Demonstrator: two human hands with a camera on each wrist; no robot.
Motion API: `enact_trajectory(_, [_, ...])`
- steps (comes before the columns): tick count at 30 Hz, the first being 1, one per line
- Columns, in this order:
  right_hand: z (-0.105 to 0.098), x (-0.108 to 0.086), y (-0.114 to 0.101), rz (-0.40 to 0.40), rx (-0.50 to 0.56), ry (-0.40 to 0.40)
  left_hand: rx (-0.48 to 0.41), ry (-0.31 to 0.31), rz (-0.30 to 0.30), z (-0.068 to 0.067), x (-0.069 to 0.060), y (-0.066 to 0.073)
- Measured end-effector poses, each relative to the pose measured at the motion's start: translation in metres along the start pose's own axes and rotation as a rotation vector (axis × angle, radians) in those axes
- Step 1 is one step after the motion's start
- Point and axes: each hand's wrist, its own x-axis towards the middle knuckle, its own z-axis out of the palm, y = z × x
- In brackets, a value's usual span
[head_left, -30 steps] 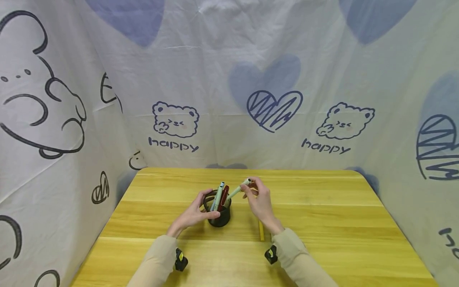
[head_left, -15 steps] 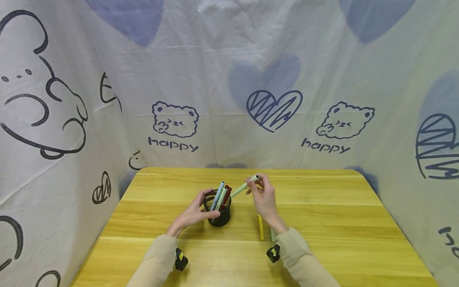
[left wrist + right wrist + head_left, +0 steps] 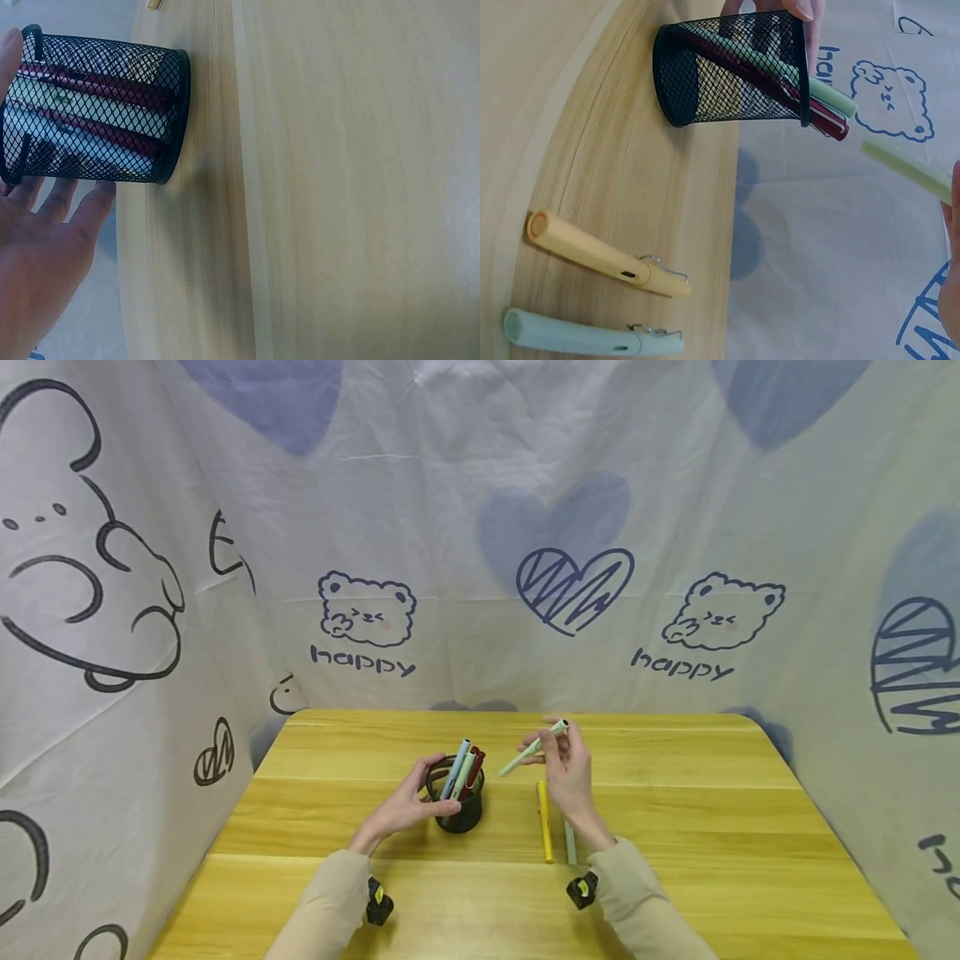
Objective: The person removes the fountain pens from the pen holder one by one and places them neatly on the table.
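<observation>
A black mesh pen holder [image 3: 462, 818] stands on the table, held around its side by my left hand [image 3: 403, 814], thumb at the front and fingers behind. Inside it lean a light blue pen [image 3: 454, 769], a pale green pen [image 3: 464, 775] and dark red pens [image 3: 780, 96]; through the mesh in the left wrist view, two red barrels show. My right hand [image 3: 573, 781] pinches another pale green pen [image 3: 522, 757] in the air, right of the holder and apart from it. Its upper end sits between thumb and fingers, its lower end slanting toward the holder.
A yellow pen [image 3: 545, 831] lies on the wooden table [image 3: 712, 827] right of the holder. Beside it is a grey-green pen [image 3: 571, 845], partly hidden under my right wrist in the head view. A patterned cloth [image 3: 465, 652] hangs behind the table.
My right hand has drawn the pale green pen up and right, away from the holder's mouth. Pens in the holder have shifted slightly. My left hand keeps its place.
</observation>
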Motion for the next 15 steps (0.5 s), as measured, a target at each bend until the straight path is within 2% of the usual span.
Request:
enact_trajectory(4, [-0.006, -0.002, -0.001, 0.046, -0.017, -0.018, -0.007, -0.002, 0.001, 0.0, 0.0, 0.0])
enact_trajectory(11, [-0.019, -0.011, -0.005, 0.182, -0.081, -0.057, -0.002, 0.001, 0.001, 0.0, 0.0, 0.0])
enact_trajectory(15, [-0.027, -0.016, -0.003, 0.215, -0.122, -0.064, -0.005, 0.001, -0.003, 0.0, 0.0, 0.001])
